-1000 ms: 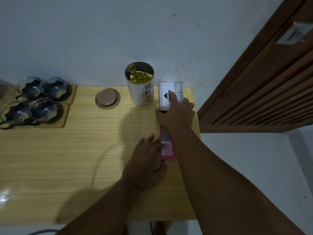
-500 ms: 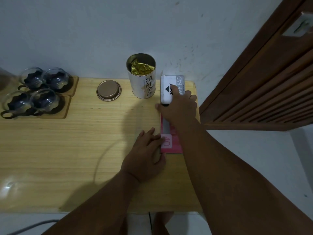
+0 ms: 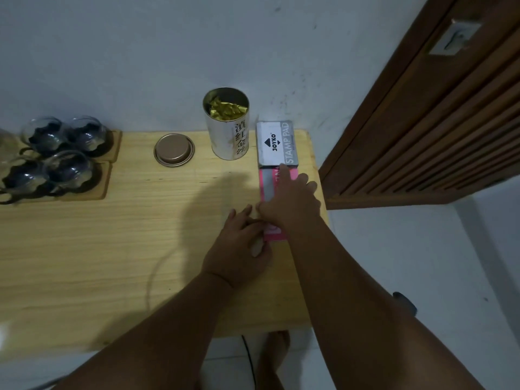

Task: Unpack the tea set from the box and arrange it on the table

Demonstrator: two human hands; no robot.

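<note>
Several glass cups (image 3: 67, 153) with dark inserts stand on wooden coasters (image 3: 98, 190) at the table's far left. An open tea tin (image 3: 228, 136) with gold foil inside stands at the back, its round lid (image 3: 174, 150) lying flat to its left. A grey stamp pad box (image 3: 277, 144) lies right of the tin. Just in front of it lies a flat pink box (image 3: 266, 184). My right hand (image 3: 289, 201) lies flat on the pink box, index fingertip at the stamp pad's near edge. My left hand (image 3: 242, 243) curls around the pink box's near left corner.
The wooden table (image 3: 112, 249) stands against a white wall. A brown slatted door (image 3: 422, 122) stands close to the table's right end. Below the front edge I see a bare foot (image 3: 274, 353) and a thin dark cable (image 3: 250, 358) on the floor.
My right hand has drawn back off the stamp pad box onto the pink box. My left hand stays at the pink box's near corner. The camera tilted slightly.
</note>
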